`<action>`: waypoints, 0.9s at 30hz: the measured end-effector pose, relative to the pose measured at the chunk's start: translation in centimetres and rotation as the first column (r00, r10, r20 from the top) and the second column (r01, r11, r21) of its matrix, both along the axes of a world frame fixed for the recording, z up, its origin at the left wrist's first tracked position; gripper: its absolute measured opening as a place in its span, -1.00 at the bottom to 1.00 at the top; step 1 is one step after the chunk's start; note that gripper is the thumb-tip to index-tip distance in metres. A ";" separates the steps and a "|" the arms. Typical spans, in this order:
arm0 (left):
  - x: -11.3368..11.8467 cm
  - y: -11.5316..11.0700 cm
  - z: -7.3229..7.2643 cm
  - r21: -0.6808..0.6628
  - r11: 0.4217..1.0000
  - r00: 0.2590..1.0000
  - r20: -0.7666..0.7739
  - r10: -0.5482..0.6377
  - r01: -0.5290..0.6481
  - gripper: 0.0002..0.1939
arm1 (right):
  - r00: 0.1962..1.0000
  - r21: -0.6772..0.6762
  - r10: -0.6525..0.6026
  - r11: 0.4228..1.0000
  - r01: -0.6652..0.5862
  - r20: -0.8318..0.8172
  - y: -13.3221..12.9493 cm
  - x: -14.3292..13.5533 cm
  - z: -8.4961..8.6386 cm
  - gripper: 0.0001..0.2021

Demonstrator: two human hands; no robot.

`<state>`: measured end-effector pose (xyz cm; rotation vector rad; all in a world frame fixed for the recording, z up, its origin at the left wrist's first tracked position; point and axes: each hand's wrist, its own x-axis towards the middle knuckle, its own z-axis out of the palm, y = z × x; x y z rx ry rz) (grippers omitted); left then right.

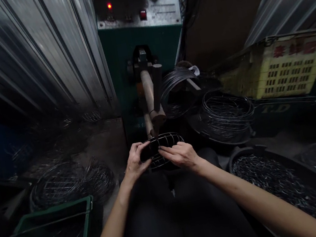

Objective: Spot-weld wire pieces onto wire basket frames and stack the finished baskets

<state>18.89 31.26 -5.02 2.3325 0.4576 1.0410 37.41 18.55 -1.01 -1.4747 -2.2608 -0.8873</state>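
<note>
A small round wire basket (169, 137) is held at the lower end of the welding machine's arms. My left hand (135, 162) grips its left side, thumb below and fingers along the upper rim. At the basket's near right, my right hand (181, 155) has its fingers curled together, the fingertips at the middle wires. Whatever they pinch is too small and dark to make out. Just above the basket is the tip of the upper welding arm (149, 95), close to the rim; contact cannot be told.
The green machine body (141, 40) carries a lit red lamp (109, 6). Wire coils (226, 113) lie to the right, above a tub of short metal pieces (270, 176). A yellow crate (286, 68) stands farther right. At lower left is a green crate (54, 208).
</note>
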 end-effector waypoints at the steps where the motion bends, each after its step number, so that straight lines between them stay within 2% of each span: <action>1: 0.1 0.2 0.0 0.001 1.000 1.000 -0.009 -0.003 0.003 -0.42 | 1.000 0.001 0.001 1.000 -0.001 -0.002 0.2 0.1 -0.1 -0.75; 10: 0.3 1.4 -0.3 0.031 0.999 0.999 -0.039 0.018 -0.017 -0.41 | 0.999 0.019 0.041 0.999 -0.041 0.000 1.0 0.6 -0.4 -0.75; 16: -0.3 1.7 0.1 0.096 0.995 0.998 -0.059 -0.013 0.019 -0.40 | 0.999 -0.024 -0.046 0.999 0.046 -0.018 1.2 -0.4 0.1 -0.73; 19: -0.9 2.0 -1.1 0.070 0.996 0.999 0.000 0.052 -0.052 -0.21 | 0.985 -0.049 -0.121 0.992 0.115 -0.122 -1.8 -0.1 0.2 -0.67; 21: -1.2 2.2 -2.3 -0.009 0.995 0.995 0.023 0.099 -0.099 -0.13 | 0.922 -0.063 -0.272 0.962 0.265 -0.276 -5.9 1.2 -0.7 -0.69; 22: -1.3 2.2 -2.9 -0.055 0.992 0.993 0.027 0.117 -0.116 -0.13 | 0.849 -0.098 -0.390 0.919 0.381 -0.356 -8.4 2.2 -1.4 -0.71; 23: -1.4 2.1 -3.4 -0.096 0.987 0.990 0.035 0.133 -0.129 -0.13 | 0.736 -0.164 -0.535 0.840 0.518 -0.415 -11.3 3.4 -2.4 -0.70; 24: -1.4 1.9 -3.8 -0.131 0.981 0.988 0.051 0.148 -0.140 -0.13 | 0.588 -0.263 -0.682 0.721 0.642 -0.435 -14.2 4.8 -3.6 -0.67; 25: -1.4 1.7 -4.2 -0.155 0.977 0.984 0.075 0.162 -0.149 -0.13 | 0.403 -0.387 -0.827 0.546 0.744 -0.392 -17.0 6.2 -4.8 -0.65; 26: -1.4 1.5 -4.4 -0.168 0.974 0.979 0.105 0.172 -0.153 -0.13 | 0.206 -0.535 -0.938 0.330 0.778 -0.278 -19.8 7.6 -6.2 -0.65; 27: -1.5 1.2 -4.5 -0.173 0.973 0.975 0.134 0.176 -0.152 -0.14 | 0.076 -0.689 -0.990 0.138 0.712 -0.121 -22.2 8.8 -7.5 -0.65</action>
